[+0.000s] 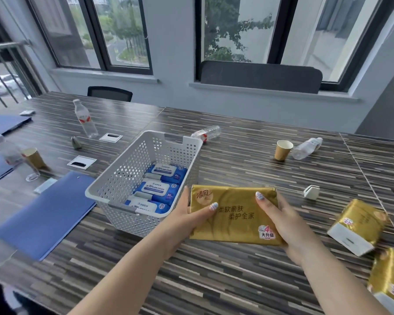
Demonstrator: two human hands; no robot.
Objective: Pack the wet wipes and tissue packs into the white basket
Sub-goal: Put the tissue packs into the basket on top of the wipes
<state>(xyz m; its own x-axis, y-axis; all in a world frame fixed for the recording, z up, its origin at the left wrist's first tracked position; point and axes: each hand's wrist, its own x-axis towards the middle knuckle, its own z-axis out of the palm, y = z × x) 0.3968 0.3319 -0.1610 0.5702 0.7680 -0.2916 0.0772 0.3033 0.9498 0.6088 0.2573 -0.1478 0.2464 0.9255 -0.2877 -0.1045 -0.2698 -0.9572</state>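
Striped table (248, 155) below, both hands, left hand (187, 220) and right hand (280, 220), clasp a gold tissue pack (234, 214) whose end could snag the white basket (123, 178) rim just left of the grip.

striped table (248, 155) | white basket (123, 176) | blue folders (43, 214) | bottles (85, 119) | paper cups (282, 150) | two gold tissue packs (357, 226), apparently resting

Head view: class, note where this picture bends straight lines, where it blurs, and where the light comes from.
Head view: the window frames lean and bow from the wide lens; the loose tissue packs at the right edge are smeared; daylight comes through the windows, leaving a pale sheen on the striped table.
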